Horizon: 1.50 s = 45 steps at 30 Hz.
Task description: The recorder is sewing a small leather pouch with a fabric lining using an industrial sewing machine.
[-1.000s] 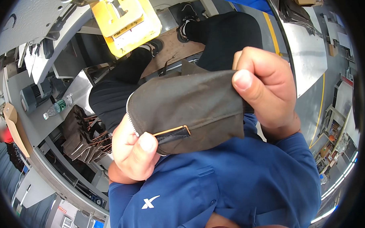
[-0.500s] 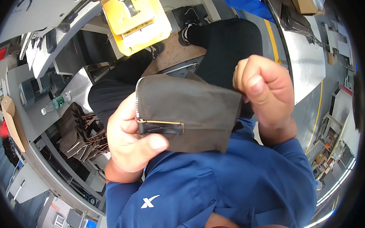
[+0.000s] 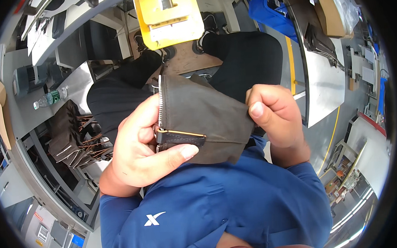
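A dark brown fabric pouch [image 3: 202,110] is stretched between my two hands above my lap. Along its left edge runs a silver zipper [image 3: 160,101], and a black leather tab [image 3: 181,137] with an orange edge lies across it near the zipper's lower part. My left hand [image 3: 142,148] is closed on the zipper side, thumb pressed on the face just below the tab, fingers hidden behind. At the opposite edge, my right hand [image 3: 274,114] pinches a corner of the pouch between thumb and curled fingers. The fabric slopes down between them.
A yellow machine part [image 3: 171,22] juts in at the top centre. To the left, a stack of brown pouches [image 3: 70,137] and a water bottle [image 3: 51,97] lie beside me. A blue crate [image 3: 271,12], a cardboard box [image 3: 330,12] and more dark pieces [image 3: 320,45] are at the right.
My right hand has moved down and left, now pinching the pouch's right edge. My left hand has tilted the pouch slightly, and its thumb lies further across it.
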Available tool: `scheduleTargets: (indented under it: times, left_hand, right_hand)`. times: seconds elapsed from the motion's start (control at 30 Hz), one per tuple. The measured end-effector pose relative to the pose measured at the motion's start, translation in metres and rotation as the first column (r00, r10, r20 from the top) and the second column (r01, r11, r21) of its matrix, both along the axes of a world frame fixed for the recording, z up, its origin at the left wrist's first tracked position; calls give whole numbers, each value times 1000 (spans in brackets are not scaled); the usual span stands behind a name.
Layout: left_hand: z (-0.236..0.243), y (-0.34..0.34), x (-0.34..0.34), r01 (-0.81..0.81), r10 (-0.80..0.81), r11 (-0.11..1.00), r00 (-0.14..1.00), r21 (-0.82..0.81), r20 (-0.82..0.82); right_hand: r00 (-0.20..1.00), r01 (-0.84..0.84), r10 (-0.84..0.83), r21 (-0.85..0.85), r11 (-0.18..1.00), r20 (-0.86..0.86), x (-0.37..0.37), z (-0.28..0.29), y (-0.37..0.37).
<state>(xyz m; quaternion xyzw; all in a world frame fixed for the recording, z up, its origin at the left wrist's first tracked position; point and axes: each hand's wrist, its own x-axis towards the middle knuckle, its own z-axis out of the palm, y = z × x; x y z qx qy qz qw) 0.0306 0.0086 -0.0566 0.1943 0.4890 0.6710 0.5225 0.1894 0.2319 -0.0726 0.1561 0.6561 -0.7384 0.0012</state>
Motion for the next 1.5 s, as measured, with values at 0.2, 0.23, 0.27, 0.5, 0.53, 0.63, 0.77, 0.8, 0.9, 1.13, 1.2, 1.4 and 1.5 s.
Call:
scheduleTargets:
  times: [0.2,0.23,0.27,0.5,0.53,0.63,0.77,0.8,0.9,1.13,1.2,1.4,1.5]
  left_hand:
    - [-3,-3,-1,20,-19,1000,1000,6,-21]
    - [-4,-4,-1,21,-21,1000,1000,4,-18]
    - [-4,-4,-1,23,-23,1000,1000,2,-15]
    - [0,-1,-4,-53,54,999,991,-13,126]
    - [-2,-1,-5,-55,56,998,990,-11,126]
    - [-6,0,-5,-174,175,985,973,-17,153]
    - [-11,3,-3,-230,232,973,957,-29,173]
    - [-12,3,-2,-227,227,974,957,-24,178]
    - [-19,1,0,-251,246,968,948,-5,200]
    - [-25,3,4,-254,250,967,961,16,120]
    - [-23,7,4,-246,241,969,962,22,127]
    - [-20,6,-2,-221,216,973,973,64,86]
    - [-15,9,-7,-153,146,987,983,56,112]
  right_hand:
    - [999,23,-19,88,996,-37,2,3,-1]
    - [998,38,-32,106,994,-59,3,2,-2]
    - [996,53,-44,123,991,-81,3,2,-2]
    - [961,259,-259,-11,966,-95,4,-3,-7]
    - [961,258,-258,-9,966,-96,5,-2,-5]
    - [991,12,14,199,980,-130,3,2,4]
    - [989,-88,114,240,967,-96,0,5,-1]
    - [990,-85,111,246,965,-92,-1,5,-2]
    - [985,-97,130,259,961,-114,-1,6,-5]
    - [970,-101,199,518,849,-137,-6,15,-12]
    - [971,-57,170,526,849,-169,-5,11,-14]
    - [971,-164,231,513,843,-68,0,17,-3]
    - [969,-152,227,491,858,-97,-1,25,8]
